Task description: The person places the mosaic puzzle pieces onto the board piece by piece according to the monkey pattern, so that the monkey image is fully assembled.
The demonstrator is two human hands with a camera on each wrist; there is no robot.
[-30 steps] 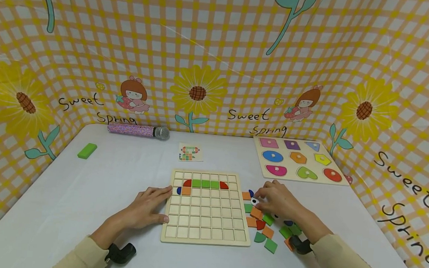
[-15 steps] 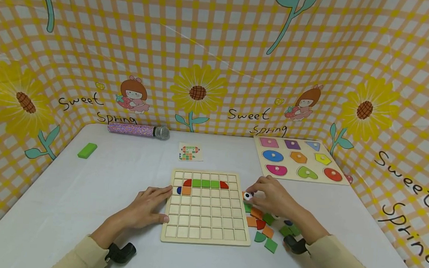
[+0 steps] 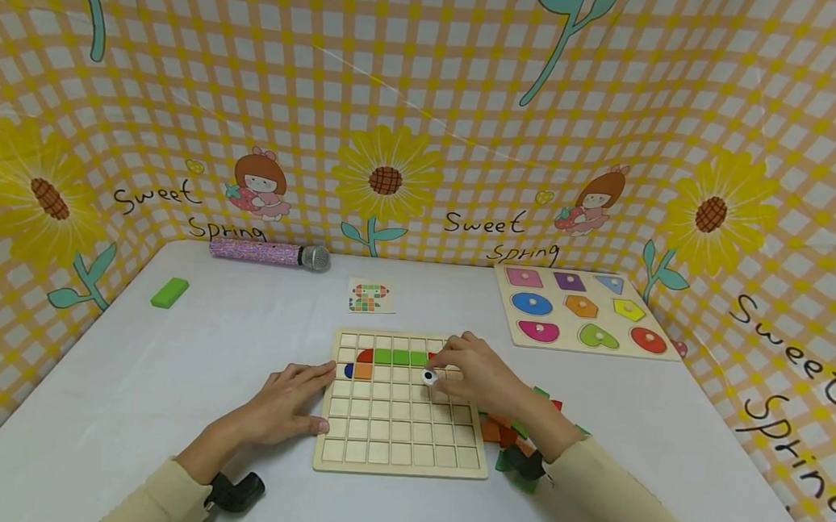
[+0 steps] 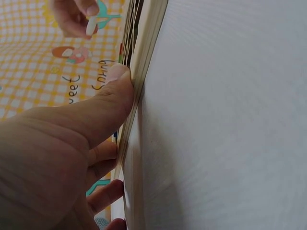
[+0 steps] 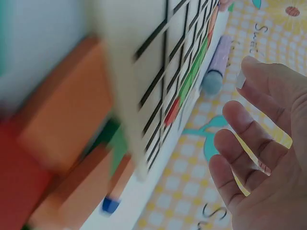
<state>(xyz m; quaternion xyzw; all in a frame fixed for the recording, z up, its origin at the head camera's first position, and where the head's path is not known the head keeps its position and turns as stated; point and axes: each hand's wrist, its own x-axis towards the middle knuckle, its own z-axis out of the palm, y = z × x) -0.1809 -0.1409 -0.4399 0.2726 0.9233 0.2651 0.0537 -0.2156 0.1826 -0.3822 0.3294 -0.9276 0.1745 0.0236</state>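
Note:
My right hand pinches a white eye tile with a black dot between thumb and index finger. In the right wrist view the tile shows edge-on at the fingertips, clear of the board, while the other fingers stay loose. Below it lies a wooden grid board. Its upper rows hold several green squares, red quarter-round tiles, an orange square and a blue rounded tile. My left hand rests against the board's left edge, thumb and fingers touching the side.
Several loose coloured tiles lie right of the board, partly under my right forearm. Behind the board are a small pattern card, a glittery microphone and a knobbed shape puzzle. A green block lies at far left.
My right hand has picked up the eye tile from the loose tiles and carried it left over the board's upper right part. The left hand and the board have stayed put.

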